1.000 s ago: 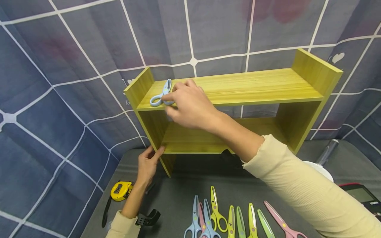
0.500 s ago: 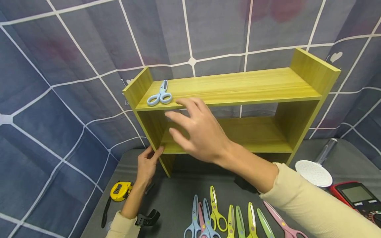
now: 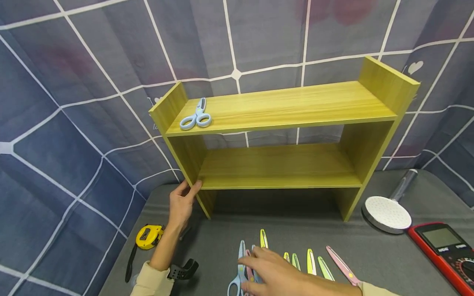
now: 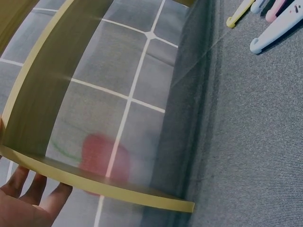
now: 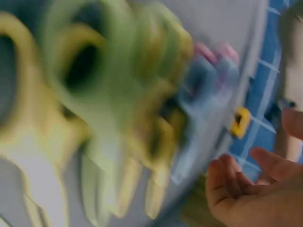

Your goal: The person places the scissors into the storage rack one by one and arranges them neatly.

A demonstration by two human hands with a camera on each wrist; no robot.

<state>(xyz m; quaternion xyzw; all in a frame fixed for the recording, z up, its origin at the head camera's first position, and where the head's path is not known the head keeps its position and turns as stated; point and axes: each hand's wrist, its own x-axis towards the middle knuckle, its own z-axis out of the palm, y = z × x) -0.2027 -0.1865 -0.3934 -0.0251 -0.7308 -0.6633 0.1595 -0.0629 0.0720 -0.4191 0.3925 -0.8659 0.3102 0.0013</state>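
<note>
A wooden desktop shelf (image 3: 281, 107) with two boards stands on the grey cloth. My left hand (image 3: 180, 207) grips its left side panel at the lower board; in the left wrist view the fingers (image 4: 57, 196) lie on one side of the panel edge. Light-blue scissors (image 3: 200, 110) rest at the left end of the top board, blades toward the back. Over a row of scissors at the front hovers my right hand (image 3: 275, 272), fingers spread and holding nothing, nearest the left-hand blue scissors (image 3: 241, 261). Pink scissors (image 3: 340, 264) lie farther right; the green scissors (image 5: 106, 113) look blurred in the right wrist view.
A yellow tape measure (image 3: 149, 237) and a black strap-like item (image 3: 184, 270) lie beside my left forearm. Right of the shelf are a shower head (image 3: 386, 213) and a red multimeter (image 3: 442, 250). A blue checked curtain (image 3: 266, 37) hangs behind.
My right hand has let go of the light-blue scissors on the top board and moved down to the front row of scissors. The left hand has kept its hold on the shelf.
</note>
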